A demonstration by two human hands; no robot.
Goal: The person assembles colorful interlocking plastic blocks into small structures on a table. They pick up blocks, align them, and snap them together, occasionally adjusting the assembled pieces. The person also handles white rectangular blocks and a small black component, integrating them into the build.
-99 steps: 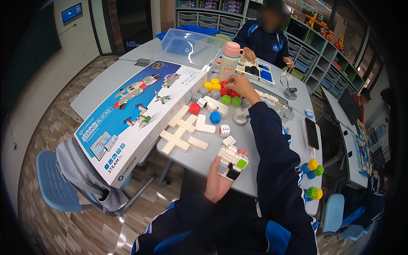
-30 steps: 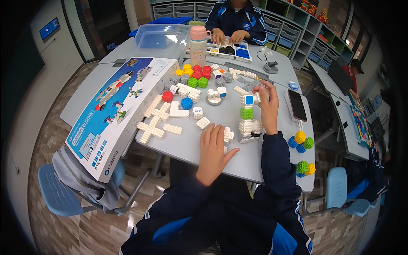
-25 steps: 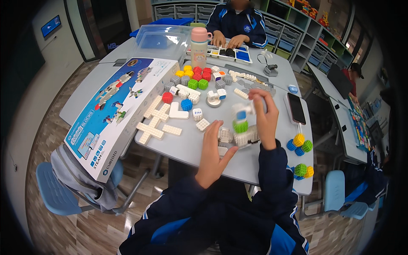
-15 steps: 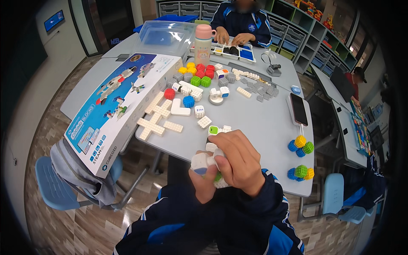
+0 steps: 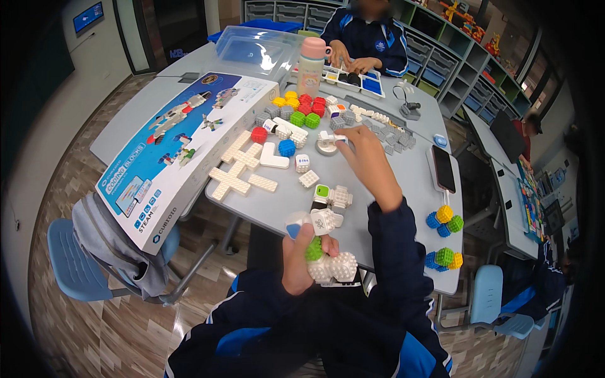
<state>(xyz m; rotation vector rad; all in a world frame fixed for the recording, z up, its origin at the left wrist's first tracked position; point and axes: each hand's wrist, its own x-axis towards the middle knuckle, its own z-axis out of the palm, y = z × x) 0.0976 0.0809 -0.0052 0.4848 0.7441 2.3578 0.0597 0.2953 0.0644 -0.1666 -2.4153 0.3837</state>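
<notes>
Light grey tabletop [image 5: 403, 189] spreads before us in a classroom with wood-look flooring [image 5: 189, 302] and open shelving [image 5: 463, 57] along the back. Half a second ago both of our hands were together around the block assembly [image 5: 324, 268]. Now our right hand [image 5: 370, 165] has left it and gone out to the small white pieces [image 5: 326, 138] on the round grey base [image 5: 328, 150]. So our left hand [image 5: 296, 261] alone bears the assembly, near the table's front edge, its fingers wrapped about the green studded block [image 5: 314, 249]. Our right thumb and fingertips stand narrow at the white pieces; we cannot tell whether they grip them.

Just beyond the held assembly, a second white build with a green-faced block [image 5: 322, 191] rests on the table. Farther out we see a white cube [image 5: 302, 164], a white L-shaped plate [image 5: 275, 157], a blue studded block [image 5: 287, 148] and a cross-shaped lattice of white plates [image 5: 236, 170]. To the left leans a large printed kit box [image 5: 176, 151]; to the right lies a smartphone [image 5: 443, 170]. Across from us, a co-worker [image 5: 365, 38] has both hands at a sorting tray [image 5: 373, 93].
</notes>
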